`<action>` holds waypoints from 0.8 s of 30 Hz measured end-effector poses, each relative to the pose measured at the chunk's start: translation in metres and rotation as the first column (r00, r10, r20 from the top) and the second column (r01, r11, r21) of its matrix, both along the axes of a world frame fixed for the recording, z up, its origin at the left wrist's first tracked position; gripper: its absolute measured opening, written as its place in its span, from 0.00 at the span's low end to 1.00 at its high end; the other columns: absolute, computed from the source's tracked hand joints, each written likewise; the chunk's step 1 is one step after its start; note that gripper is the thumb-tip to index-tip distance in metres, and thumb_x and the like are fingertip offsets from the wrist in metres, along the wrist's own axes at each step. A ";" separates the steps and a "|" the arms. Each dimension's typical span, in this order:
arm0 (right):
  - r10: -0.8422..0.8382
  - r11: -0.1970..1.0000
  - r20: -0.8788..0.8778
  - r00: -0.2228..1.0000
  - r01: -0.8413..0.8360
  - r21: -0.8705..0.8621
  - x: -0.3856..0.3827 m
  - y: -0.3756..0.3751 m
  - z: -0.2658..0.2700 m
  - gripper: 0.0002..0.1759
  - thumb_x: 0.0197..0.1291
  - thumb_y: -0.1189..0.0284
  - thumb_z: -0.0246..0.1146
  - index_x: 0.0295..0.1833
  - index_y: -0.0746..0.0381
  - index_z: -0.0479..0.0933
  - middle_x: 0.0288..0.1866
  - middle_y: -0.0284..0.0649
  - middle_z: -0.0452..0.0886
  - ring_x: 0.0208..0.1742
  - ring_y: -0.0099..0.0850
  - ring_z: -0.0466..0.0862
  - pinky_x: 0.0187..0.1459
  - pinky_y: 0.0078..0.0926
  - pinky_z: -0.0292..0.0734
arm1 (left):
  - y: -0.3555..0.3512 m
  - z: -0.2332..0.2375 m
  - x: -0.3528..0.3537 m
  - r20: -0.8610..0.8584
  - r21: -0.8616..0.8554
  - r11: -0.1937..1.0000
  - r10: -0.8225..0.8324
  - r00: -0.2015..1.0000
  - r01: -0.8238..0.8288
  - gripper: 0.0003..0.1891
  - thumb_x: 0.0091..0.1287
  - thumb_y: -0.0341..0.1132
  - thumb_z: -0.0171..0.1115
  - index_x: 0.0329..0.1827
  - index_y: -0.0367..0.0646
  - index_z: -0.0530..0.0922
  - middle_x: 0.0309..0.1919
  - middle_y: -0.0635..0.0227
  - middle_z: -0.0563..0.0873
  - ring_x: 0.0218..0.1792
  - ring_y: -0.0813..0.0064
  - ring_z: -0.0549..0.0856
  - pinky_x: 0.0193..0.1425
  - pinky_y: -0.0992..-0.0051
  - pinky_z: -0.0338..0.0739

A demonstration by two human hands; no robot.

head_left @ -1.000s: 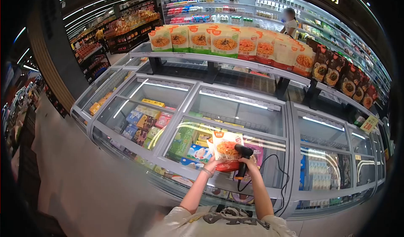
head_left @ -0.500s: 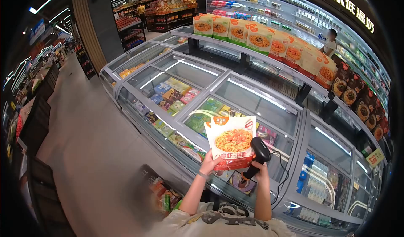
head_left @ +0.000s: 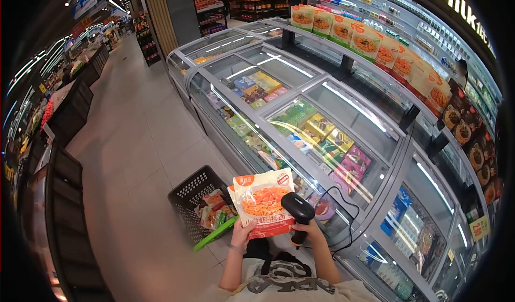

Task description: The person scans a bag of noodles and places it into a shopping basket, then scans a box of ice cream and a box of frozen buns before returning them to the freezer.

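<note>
My left hand [head_left: 243, 234] grips the lower left edge of a noodle packet [head_left: 264, 199], white with a red bottom and a picture of noodles. A second edge shows behind it, so it may be more than one packet. My right hand [head_left: 308, 230] is wrapped round the handle of a black barcode scanner [head_left: 299, 207], whose head overlaps the packet's right side. From the scanner a black cable [head_left: 356, 212] loops over the freezer. Below and left of the packet, a black shopping basket [head_left: 181, 196] with a green handle [head_left: 214, 234] contains several packaged goods.
Glass-topped chest freezers [head_left: 252, 120] filled with colourful boxes run along my right side. Above them a rail carries upright noodle packets [head_left: 366, 42]. A tiled aisle [head_left: 134, 141] lies to the left, bordered by dark produce stands [head_left: 70, 111]. Other people stand in the background.
My view has swung left, bringing the basket into clear sight. Both hands, with packet and scanner, have moved down and left, from over the freezer to its near edge beside the basket.
</note>
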State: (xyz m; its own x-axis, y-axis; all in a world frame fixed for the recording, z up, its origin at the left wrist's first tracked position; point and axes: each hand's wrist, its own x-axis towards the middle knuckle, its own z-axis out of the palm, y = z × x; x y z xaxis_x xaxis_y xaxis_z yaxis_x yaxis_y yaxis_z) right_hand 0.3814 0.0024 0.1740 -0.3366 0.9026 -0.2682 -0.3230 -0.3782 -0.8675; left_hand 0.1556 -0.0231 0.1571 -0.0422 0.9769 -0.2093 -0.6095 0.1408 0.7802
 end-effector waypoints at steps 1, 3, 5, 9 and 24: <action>0.013 1.000 0.018 1.000 -0.012 -0.027 -0.005 -0.006 -0.001 0.21 0.35 0.76 0.68 0.40 0.62 0.72 0.30 0.31 0.71 0.33 0.21 0.71 0.35 0.20 0.66 | -0.007 -0.001 -0.007 0.006 -0.005 1.000 0.013 1.000 -0.013 0.19 0.57 0.23 0.56 0.52 0.35 0.66 0.46 0.63 0.76 0.45 0.75 0.77 0.50 0.75 0.72; 0.029 1.000 0.031 0.999 -0.030 0.004 -0.016 -0.014 0.004 0.21 0.35 0.76 0.68 0.40 0.62 0.72 0.29 0.30 0.71 0.32 0.20 0.71 0.34 0.19 0.66 | -0.016 0.000 -0.021 0.022 -0.029 1.000 0.001 1.000 0.000 0.19 0.58 0.23 0.55 0.52 0.35 0.65 0.47 0.62 0.76 0.46 0.74 0.77 0.51 0.75 0.72; 0.043 0.999 0.037 0.998 -0.044 0.022 -0.028 -0.021 0.007 0.23 0.34 0.78 0.68 0.41 0.62 0.72 0.29 0.30 0.71 0.31 0.20 0.71 0.33 0.19 0.66 | -0.021 -0.003 -0.032 0.030 -0.056 0.998 0.000 1.000 0.002 0.19 0.58 0.23 0.54 0.53 0.34 0.64 0.47 0.61 0.75 0.46 0.72 0.77 0.51 0.73 0.72; -0.031 0.999 -0.007 0.999 0.031 -0.028 -0.069 -0.030 0.013 0.23 0.35 0.79 0.67 0.43 0.63 0.72 0.29 0.31 0.71 0.30 0.21 0.72 0.32 0.19 0.67 | -0.023 -0.016 -0.068 0.029 -0.024 0.999 -0.027 0.999 0.028 0.18 0.59 0.23 0.54 0.53 0.35 0.64 0.48 0.61 0.75 0.47 0.73 0.77 0.51 0.74 0.72; 0.083 0.996 -0.050 0.995 -0.084 -0.015 -0.255 -0.027 -0.021 0.28 0.38 0.86 0.57 0.52 0.67 0.67 0.50 0.47 0.72 0.52 0.39 0.73 0.49 0.33 0.71 | -0.099 -0.066 -0.319 -0.104 -0.170 0.870 0.451 0.887 -0.462 0.21 0.57 0.20 0.53 0.54 0.34 0.63 0.48 0.59 0.74 0.46 0.68 0.77 0.50 0.72 0.74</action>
